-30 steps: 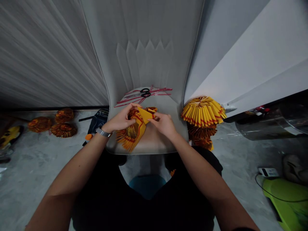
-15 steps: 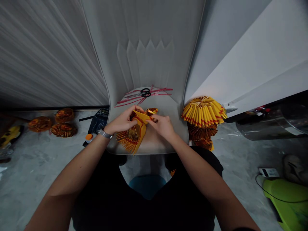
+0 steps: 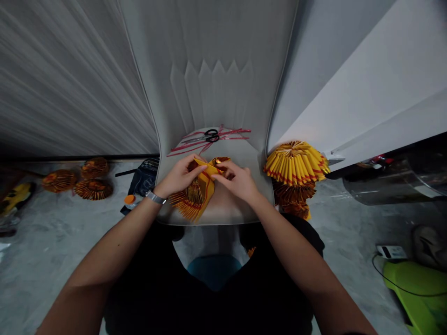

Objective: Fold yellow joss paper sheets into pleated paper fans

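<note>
Over the seat of a grey chair (image 3: pixel 240 211), both my hands grip a pleated piece of yellow and gold paper (image 3: pixel 190 200) with red stripes. My left hand (image 3: pixel 181 176), with a watch on the wrist, pinches its upper left part between thumb and fingers. On the other side my right hand (image 3: pixel 240 181) has its thumb on the yellow face and its fingers behind the paper. The fan-like folds spread toward the seat's front edge. Behind the hands lie black-handled scissors (image 3: pixel 211 135) on several pink strips (image 3: pixel 185 149).
A stack of folded yellow paper fans (image 3: pixel 296 163) stands right of the chair. Several gold pleated rosettes (image 3: pixel 93 189) lie on the floor at left, near a dark bag (image 3: pixel 144 179) and an orange-capped bottle (image 3: pixel 129 200). A green stool (image 3: pixel 419 288) is at lower right.
My right hand has shifted its grip, its thumb now flatter across the yellow paper. Its fingers have gone further behind the upper edge, and the paper's top fold has opened a little.
</note>
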`<state>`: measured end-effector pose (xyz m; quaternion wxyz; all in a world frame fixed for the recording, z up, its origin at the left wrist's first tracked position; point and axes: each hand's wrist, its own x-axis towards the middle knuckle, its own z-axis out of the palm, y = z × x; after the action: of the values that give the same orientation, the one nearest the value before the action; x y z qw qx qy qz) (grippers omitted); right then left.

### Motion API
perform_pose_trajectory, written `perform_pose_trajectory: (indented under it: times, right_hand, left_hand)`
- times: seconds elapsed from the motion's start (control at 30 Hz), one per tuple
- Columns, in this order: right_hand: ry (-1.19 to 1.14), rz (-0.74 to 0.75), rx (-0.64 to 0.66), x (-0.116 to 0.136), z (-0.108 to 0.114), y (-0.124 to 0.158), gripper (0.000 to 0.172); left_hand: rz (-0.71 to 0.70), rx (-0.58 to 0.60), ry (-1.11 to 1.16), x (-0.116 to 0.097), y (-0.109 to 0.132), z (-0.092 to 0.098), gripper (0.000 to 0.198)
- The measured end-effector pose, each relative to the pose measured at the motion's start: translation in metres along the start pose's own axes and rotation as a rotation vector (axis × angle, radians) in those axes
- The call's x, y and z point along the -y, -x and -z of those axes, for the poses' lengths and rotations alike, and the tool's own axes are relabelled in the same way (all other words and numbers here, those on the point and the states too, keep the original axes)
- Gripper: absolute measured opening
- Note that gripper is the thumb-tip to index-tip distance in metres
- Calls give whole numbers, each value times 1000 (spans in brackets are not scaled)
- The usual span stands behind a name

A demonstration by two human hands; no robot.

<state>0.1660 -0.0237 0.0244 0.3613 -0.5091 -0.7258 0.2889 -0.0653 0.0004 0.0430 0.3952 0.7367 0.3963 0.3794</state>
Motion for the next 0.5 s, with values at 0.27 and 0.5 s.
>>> perform_pose_trajectory:
  times: [0.27, 0.5]
  right_hand:
    - [-75, 117, -28, -20, 38, -9, 26]
    - [145, 189, 111, -21, 36, -3, 33]
  left_hand:
    - [-26, 47, 13, -1, 1, 2, 32]
    - [-37, 119, 55, -3, 1, 3, 29]
